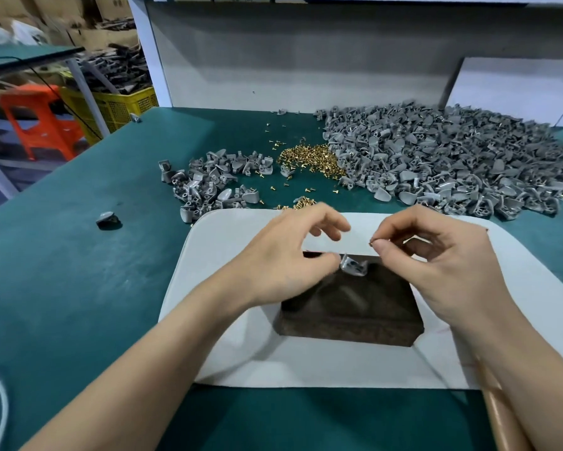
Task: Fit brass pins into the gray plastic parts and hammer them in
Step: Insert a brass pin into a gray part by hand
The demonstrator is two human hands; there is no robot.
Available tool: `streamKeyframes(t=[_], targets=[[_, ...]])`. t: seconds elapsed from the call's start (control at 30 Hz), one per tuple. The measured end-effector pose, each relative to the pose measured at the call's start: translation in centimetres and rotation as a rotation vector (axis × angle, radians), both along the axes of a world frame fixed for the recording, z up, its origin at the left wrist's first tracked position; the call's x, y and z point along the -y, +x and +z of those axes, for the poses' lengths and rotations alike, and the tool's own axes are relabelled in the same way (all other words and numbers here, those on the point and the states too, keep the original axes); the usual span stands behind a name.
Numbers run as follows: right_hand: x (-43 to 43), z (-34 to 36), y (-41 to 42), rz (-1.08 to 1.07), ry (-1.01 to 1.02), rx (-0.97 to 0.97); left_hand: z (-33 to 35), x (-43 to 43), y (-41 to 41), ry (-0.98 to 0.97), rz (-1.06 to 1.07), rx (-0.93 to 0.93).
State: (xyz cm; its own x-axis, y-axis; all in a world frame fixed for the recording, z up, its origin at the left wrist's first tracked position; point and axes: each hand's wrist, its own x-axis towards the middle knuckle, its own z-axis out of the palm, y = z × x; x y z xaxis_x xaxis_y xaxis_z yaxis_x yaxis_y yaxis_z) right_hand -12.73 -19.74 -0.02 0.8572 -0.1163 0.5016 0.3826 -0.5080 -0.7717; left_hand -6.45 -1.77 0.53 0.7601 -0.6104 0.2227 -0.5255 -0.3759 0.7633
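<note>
A gray plastic part (353, 265) sits on the far edge of a dark brown block (348, 307). My left hand (286, 255) pinches this part with thumb and fingertips. My right hand (436, 255) hovers just right of it and pinches a small brass pin (372, 242) between thumb and forefinger, a little above the part. Loose brass pins (309, 159) lie in a heap on the green table. A big pile of gray parts (452, 164) lies at the back right, and a smaller pile (208, 180) at the back left.
The block sits in a cut-out of a white mat (228, 320) on the green table (78, 271). One stray gray part (107, 219) lies to the left. A white cable (0, 408) curls at the lower left. A wooden handle (501, 418) shows at the lower right.
</note>
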Motion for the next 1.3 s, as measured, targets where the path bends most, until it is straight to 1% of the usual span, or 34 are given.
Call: streamKeyframes(t=[0.07,0.13,0.23,0.3,0.4,0.47,0.53,0.6,0.7,0.9,0.97,1.07,1.13,1.2,1.3], targets=[[-0.1,-0.1,0.1,-0.004,-0.108,-0.036,-0.3,0.0,0.0,0.08,-0.027,0.006],[-0.2,-0.2,0.1,0.006,-0.167,-0.063,-0.3,0.2,-0.1,0.106,-0.035,0.032],[-0.4,-0.2,0.2,0.014,-0.183,-0.122,-0.3,0.1,0.2,0.046,-0.035,0.051],[-0.3,-0.2,0.2,-0.005,-0.155,-0.151,-0.2,0.1,0.2,-0.002,-0.044,0.07],[-0.2,0.0,0.1,-0.041,-0.157,-0.159,-0.2,0.3,0.1,-0.111,-0.079,0.035],[-0.4,0.0,0.1,-0.024,-0.117,-0.136,-0.3,0.5,0.0,-0.178,-0.077,0.023],[-0.4,-0.1,0.2,-0.018,-0.062,-0.119,-0.4,0.5,0.0,-0.192,-0.038,0.081],[-0.2,-0.3,0.3,0.021,0.054,-0.134,-0.3,0.6,0.0,-0.2,-0.01,0.137],[-0.4,-0.4,0.3,0.1,0.226,-0.157,-0.3,0.8,-0.2,-0.236,-0.031,0.223],[-0.6,-0.2,0.2,0.079,0.42,-0.151,-0.4,1.0,-0.6,-0.193,-0.02,0.406],[-0.8,-0.1,0.1,0.09,0.418,-0.162,-0.3,1.0,-0.6,-0.18,-0.018,0.417],[-1.0,-0.1,0.0,0.094,0.386,-0.171,-0.4,1.2,-0.8,-0.242,-0.032,0.345],[-0.9,-0.2,0.0,0.065,0.325,-0.177,-0.5,1.3,-1.1,-0.306,-0.04,0.241],[-0.8,-0.1,0.0,0.048,0.299,-0.166,-0.5,1.4,-1.4,-0.376,-0.042,0.073],[-0.9,0.0,-0.2,0.05,0.349,-0.135,-0.3,1.4,-1.3,-0.454,-0.021,-0.188]])
